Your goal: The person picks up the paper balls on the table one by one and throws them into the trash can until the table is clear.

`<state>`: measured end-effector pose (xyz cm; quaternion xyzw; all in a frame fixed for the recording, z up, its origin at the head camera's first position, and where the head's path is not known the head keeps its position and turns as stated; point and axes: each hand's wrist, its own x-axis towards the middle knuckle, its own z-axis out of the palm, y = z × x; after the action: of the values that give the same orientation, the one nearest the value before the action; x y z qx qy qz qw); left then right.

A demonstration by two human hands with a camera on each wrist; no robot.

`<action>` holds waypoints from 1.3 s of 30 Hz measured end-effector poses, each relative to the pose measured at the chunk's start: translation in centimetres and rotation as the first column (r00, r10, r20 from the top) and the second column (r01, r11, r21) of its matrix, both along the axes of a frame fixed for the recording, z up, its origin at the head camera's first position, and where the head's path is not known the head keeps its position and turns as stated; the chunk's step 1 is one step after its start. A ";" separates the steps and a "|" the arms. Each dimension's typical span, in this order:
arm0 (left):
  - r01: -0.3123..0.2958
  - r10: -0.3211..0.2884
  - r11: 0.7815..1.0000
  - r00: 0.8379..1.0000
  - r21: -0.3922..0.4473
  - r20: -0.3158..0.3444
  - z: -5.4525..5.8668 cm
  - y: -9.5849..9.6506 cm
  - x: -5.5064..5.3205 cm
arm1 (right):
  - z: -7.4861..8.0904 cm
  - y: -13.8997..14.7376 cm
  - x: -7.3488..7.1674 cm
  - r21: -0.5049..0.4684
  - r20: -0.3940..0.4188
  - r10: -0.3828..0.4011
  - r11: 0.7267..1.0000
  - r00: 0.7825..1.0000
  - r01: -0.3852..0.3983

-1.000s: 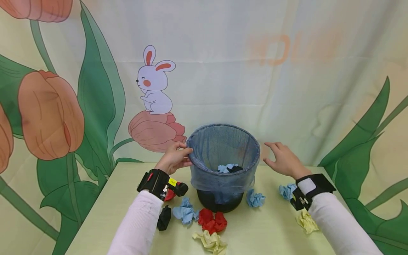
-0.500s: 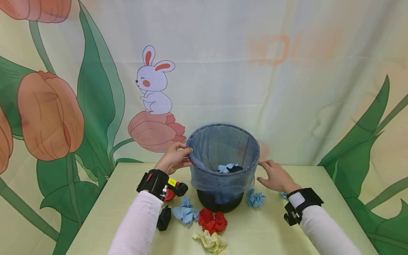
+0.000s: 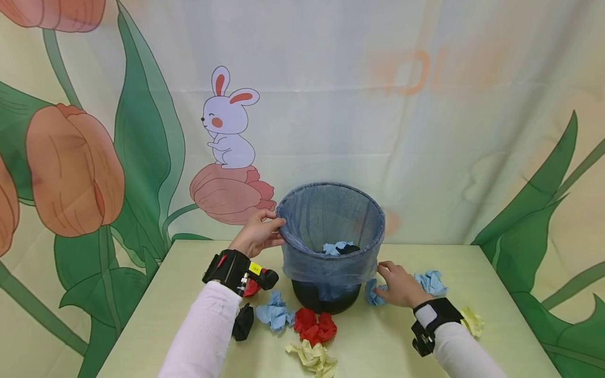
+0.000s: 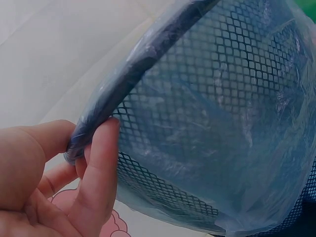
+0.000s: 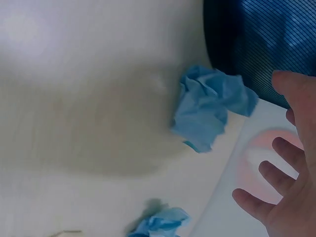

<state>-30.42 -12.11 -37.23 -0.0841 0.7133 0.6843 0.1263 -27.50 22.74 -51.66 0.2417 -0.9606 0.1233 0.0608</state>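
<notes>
My left hand (image 3: 257, 234) pinches the left rim of a mesh wastebasket (image 3: 331, 270) lined with a translucent blue bag. In the left wrist view its fingers (image 4: 101, 168) lie on both sides of the rim. Inside the basket sit crumpled blue paper (image 3: 334, 248) and a black piece (image 3: 348, 249). My right hand (image 3: 400, 287) is just right of the basket, overlapping a crumpled blue paper ball (image 3: 371, 295) in the head view. Seen from the right wrist, the fingers are spread and hold nothing, with that blue ball (image 5: 200, 106) lying apart from them, beside the basket's base.
Crumpled papers lie about on the pale table (image 3: 165, 315): blue (image 3: 274, 313), red (image 3: 315, 326), yellow (image 3: 313, 359) and black (image 3: 243, 323) in front of the basket. Another blue ball (image 3: 431, 283) and a yellow one (image 3: 472, 321) lie to the right. A printed curtain (image 3: 425, 157) hangs behind.
My right hand has come leftward and down from beside the rim toward the blue paper ball at the base. The left hand and the wastebasket stay in place.
</notes>
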 end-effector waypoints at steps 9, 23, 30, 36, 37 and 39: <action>0.010 -0.010 1.000 1.000 0.008 0.000 0.0 -0.2 0.0 | -2.3 -0.8 1.0 -0.026 0.037 -0.020 0.999 0.999 0.021; 0.001 -0.001 1.000 1.000 0.016 -0.004 -0.1 -0.1 0.0 | -5.1 -1.5 2.4 -0.047 0.186 -0.099 0.993 0.978 0.109; 0.003 -0.003 1.000 1.000 0.004 0.000 -0.1 -0.1 0.1 | -6.7 -1.4 2.6 -0.006 0.155 -0.131 0.991 0.979 0.134; -0.001 0.001 1.000 1.000 0.014 0.000 -0.1 -0.1 0.0 | -7.0 -1.3 2.9 0.013 0.051 -0.120 0.993 0.992 0.119; -0.001 0.001 1.000 1.000 0.017 0.000 -0.2 -0.1 0.0 | -7.0 -1.3 3.0 0.013 0.035 -0.116 0.993 0.993 0.115; 0.000 0.000 1.000 1.000 0.024 -0.002 -0.2 -0.1 0.0 | -7.2 -1.3 2.9 0.015 0.018 -0.115 0.993 0.993 0.115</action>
<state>-30.45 -12.19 -37.42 -0.0817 0.7052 0.6928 0.1267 -24.56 21.47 -58.85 0.1853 -0.9742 0.1151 0.0572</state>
